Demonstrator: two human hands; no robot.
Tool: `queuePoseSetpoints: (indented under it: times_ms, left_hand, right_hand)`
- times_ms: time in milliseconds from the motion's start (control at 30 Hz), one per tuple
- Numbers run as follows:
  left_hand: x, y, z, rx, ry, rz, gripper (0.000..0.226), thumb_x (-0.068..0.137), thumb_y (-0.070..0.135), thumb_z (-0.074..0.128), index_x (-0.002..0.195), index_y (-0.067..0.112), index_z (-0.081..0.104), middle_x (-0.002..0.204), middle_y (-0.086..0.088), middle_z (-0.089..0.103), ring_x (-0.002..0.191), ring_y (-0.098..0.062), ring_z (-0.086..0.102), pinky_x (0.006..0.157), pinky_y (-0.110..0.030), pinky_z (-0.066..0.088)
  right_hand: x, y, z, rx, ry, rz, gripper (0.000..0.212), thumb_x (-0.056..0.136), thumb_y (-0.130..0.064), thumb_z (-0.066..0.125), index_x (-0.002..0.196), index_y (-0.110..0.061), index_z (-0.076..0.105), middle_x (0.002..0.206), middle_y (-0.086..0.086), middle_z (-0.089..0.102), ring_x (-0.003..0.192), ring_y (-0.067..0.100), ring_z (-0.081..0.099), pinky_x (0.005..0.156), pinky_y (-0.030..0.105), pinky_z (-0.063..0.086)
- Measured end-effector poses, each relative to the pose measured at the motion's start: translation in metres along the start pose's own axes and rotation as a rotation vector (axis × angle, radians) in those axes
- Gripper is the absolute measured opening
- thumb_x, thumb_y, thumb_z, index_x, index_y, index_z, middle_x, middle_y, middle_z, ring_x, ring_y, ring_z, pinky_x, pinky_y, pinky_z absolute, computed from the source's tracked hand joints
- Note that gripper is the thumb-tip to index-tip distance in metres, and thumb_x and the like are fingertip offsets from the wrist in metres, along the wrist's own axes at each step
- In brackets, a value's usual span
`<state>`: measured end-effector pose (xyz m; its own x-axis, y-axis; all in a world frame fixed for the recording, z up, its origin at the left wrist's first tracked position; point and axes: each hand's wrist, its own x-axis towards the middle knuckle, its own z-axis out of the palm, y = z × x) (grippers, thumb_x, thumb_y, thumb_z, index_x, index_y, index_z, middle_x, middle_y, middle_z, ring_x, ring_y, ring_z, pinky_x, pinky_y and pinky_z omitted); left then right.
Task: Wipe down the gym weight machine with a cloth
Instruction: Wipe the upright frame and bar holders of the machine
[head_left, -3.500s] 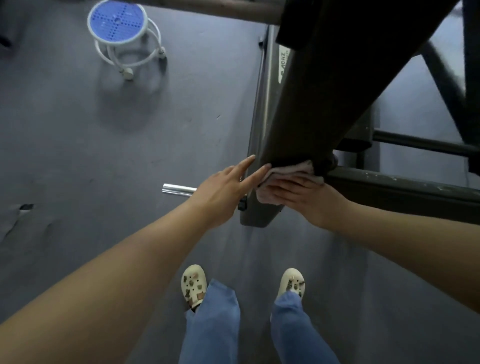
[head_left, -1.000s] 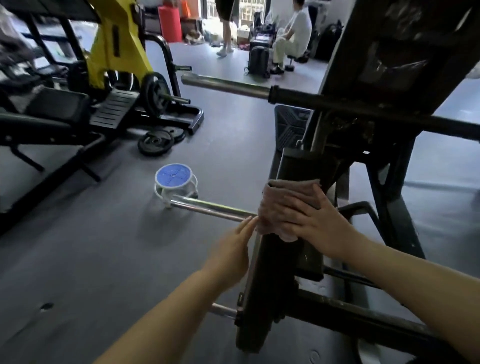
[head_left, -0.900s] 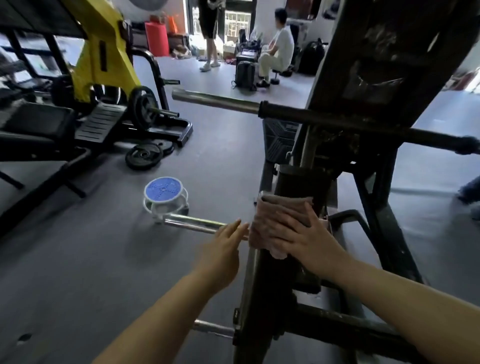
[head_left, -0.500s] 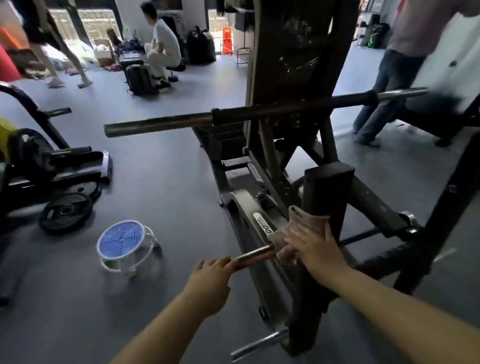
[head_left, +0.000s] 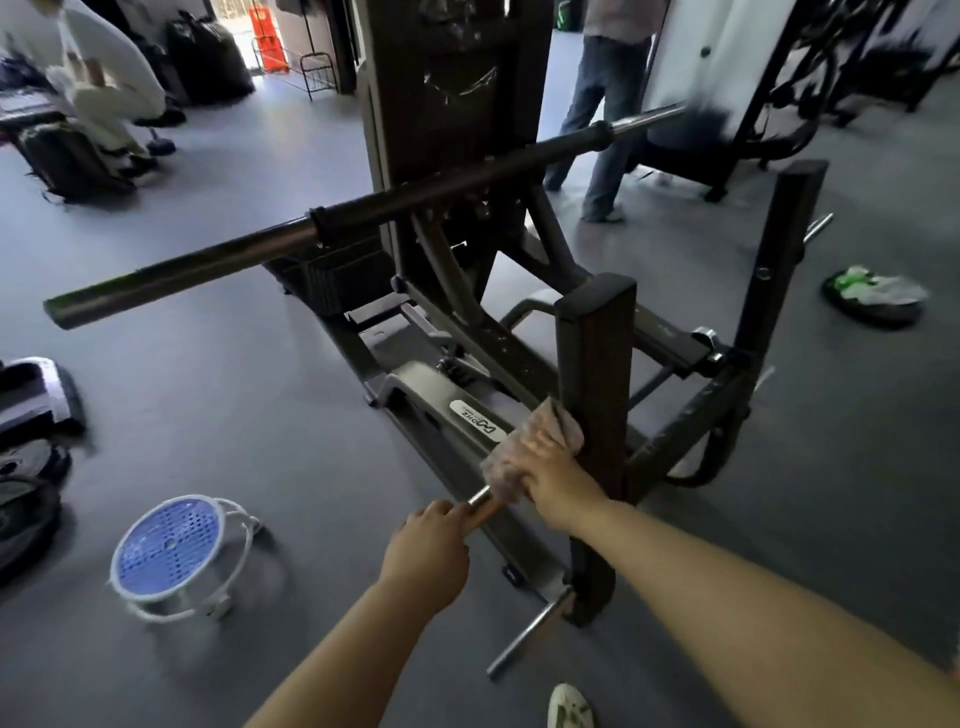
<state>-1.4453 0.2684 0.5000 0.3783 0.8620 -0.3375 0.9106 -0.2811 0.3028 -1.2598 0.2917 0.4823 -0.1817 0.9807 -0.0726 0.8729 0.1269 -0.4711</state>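
Observation:
The dark weight machine (head_left: 447, 104) fills the middle, with a long bar (head_left: 363, 223) across it. A short dark upright post (head_left: 595, 374) stands close in front of me. From its left side a chrome peg (head_left: 480, 499) sticks out toward me. My left hand (head_left: 431, 545) grips the near end of that peg. My right hand (head_left: 553, 475) holds a pinkish cloth (head_left: 524, 447) wrapped over the peg where it meets the post.
A blue-topped stool (head_left: 169, 551) stands on the grey floor at lower left, weight plates (head_left: 26, 499) at far left. A second chrome peg (head_left: 527, 636) juts out low on the post. One person sits at upper left (head_left: 98, 83); another stands behind the machine (head_left: 602, 114).
The view has swung right and up from the floor. My right hand with the cloth rose up the post, then dropped onto the peg. My left hand went from open fingers to gripping the peg.

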Motion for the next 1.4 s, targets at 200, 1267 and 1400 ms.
queuePoseSetpoints:
  times_ms: [200,1267,1400]
  left_hand:
    - [-0.004,-0.008,-0.008,-0.262,0.018,-0.106,0.035,0.096,0.018,0.046,0.131,0.021,0.048,0.128,-0.002,0.055,0.114,-0.023,0.054,0.091,-0.028,0.040]
    - [0.109,0.216,0.072,-0.341,-0.124,-0.052,0.046,0.094,0.016,0.050,0.139,0.024,0.043,0.140,0.003,0.042,0.124,-0.014,0.045,0.105,-0.028,0.039]
    - [0.128,0.247,0.102,-0.359,-0.171,-0.153,0.048,0.095,0.017,0.049,0.142,0.019,0.038,0.144,-0.001,0.037,0.127,-0.018,0.042,0.107,-0.028,0.036]
  right_hand:
    - [-0.018,-0.001,0.013,-0.102,-0.076,-0.138,0.054,0.098,-0.021,0.046,0.149,-0.029,0.028,0.161,0.000,0.005,0.147,0.016,-0.007,0.117,0.032,-0.002]
    - [-0.082,0.251,-0.123,-0.067,-0.191,-0.028,0.027,0.094,-0.012,0.050,0.116,-0.013,0.065,0.134,-0.002,0.050,0.128,0.017,0.043,0.111,0.030,0.031]
    - [-0.070,0.295,-0.114,-0.091,-0.228,-0.037,0.036,0.098,-0.010,0.043,0.132,-0.015,0.056,0.147,0.000,0.039,0.139,0.015,0.025,0.095,-0.004,-0.008]
